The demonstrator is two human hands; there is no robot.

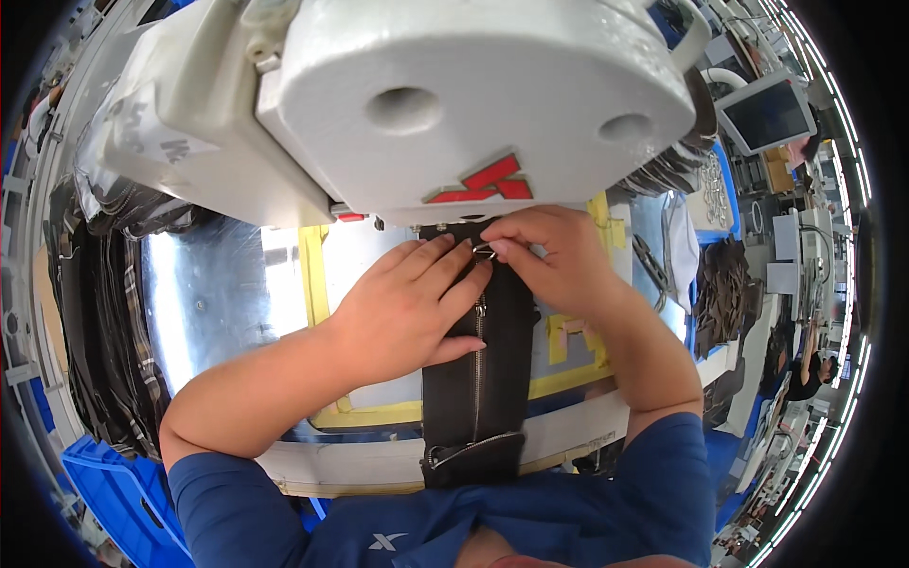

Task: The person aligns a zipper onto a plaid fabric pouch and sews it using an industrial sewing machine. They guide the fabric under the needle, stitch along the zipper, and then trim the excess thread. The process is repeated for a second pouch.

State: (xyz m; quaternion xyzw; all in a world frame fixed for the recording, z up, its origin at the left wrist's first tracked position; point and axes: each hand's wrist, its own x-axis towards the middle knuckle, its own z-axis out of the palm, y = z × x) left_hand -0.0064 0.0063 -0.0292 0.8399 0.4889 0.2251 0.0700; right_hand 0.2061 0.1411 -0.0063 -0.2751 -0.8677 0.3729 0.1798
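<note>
A long black fabric piece (507,355) with a metal zipper (477,393) down its middle lies under the sewing machine head (511,104) and hangs over the table's near edge. My left hand (398,308) rests on it with fingers stretched out, fingertips close to the zipper. At the far end, beneath the machine, my right hand (563,260) pinches a small metal loop (485,251) between thumb and forefinger. Between the thumb and fingers of my left hand shows a zipper slider (481,309). The needle area is hidden behind the machine head.
Yellow tape (312,275) borders the work plate. Stacked dark fabric pieces (118,331) lie at left, above a blue crate (118,492). At right are scissors (651,265), a blue tray (731,180) of metal parts, dark cut pieces (724,293) and a screen (767,112).
</note>
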